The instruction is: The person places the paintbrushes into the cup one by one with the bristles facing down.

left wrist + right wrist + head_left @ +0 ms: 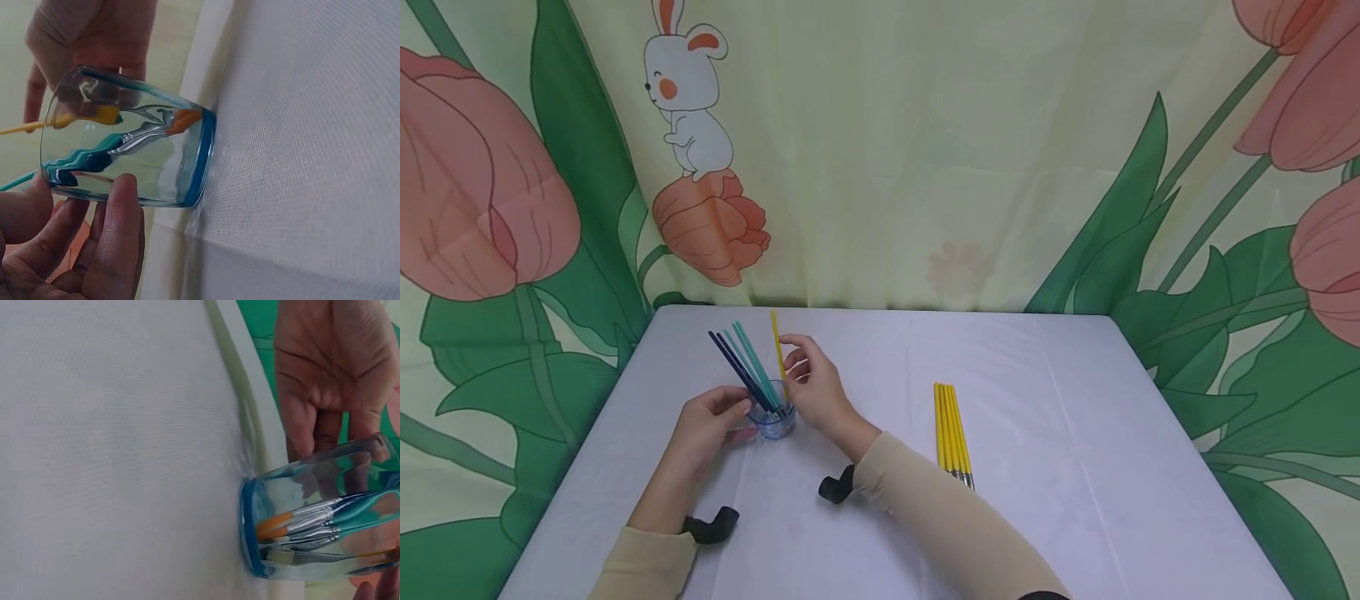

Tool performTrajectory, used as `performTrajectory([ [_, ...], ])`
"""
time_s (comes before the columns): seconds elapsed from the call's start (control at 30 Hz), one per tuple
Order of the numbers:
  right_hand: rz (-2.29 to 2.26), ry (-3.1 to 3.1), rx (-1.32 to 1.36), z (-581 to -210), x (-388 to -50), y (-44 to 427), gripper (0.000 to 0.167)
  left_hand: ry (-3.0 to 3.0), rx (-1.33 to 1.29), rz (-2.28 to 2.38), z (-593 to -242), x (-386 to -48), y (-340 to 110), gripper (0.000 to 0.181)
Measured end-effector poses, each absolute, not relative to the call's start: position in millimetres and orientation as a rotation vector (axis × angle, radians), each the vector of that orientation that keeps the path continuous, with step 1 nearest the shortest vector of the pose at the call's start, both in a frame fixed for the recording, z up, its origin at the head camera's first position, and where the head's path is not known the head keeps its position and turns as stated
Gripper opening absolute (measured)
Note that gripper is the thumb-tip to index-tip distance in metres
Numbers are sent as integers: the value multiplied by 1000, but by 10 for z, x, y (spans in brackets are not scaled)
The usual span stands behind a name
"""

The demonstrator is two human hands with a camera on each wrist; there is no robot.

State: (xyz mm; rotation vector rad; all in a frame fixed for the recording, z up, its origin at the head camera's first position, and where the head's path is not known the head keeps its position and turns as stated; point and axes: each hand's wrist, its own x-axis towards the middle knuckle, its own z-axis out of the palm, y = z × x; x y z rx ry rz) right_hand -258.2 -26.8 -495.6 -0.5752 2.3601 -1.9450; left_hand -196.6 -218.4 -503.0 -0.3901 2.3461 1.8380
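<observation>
A clear drinking glass with a blue base [777, 431] stands upright on the table. My left hand [702, 425] holds its left side, fingertips against the wall and thumb by the rim. Dark blue paintbrushes [730, 361] and teal paintbrushes [751, 357] lean in the glass, bristles down. At the right side of the rim, my right hand [822, 393] pinches a yellow paintbrush [777, 333] by its handle. Its bristle end [282, 555] is inside the glass, low down.
Several yellow paintbrushes [951, 425] lie side by side to the right, their lower ends partly behind my right sleeve. A white cloth covers the table [1060, 500]. Behind it hangs a curtain [880, 167] printed with tulips and a rabbit.
</observation>
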Motion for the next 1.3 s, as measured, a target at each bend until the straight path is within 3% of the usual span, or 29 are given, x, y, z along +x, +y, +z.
performTrajectory([
  [0.5, -1891, 2393, -508, -4996, -2524, -207, 60, 2350, -396, 1838, -5006, -1955, -2166, 40],
  [1.3, -1956, 2363, -382, -4995, -2328, 461, 59, 2342, -408, 1832, -5004, -1941, -2148, 40],
])
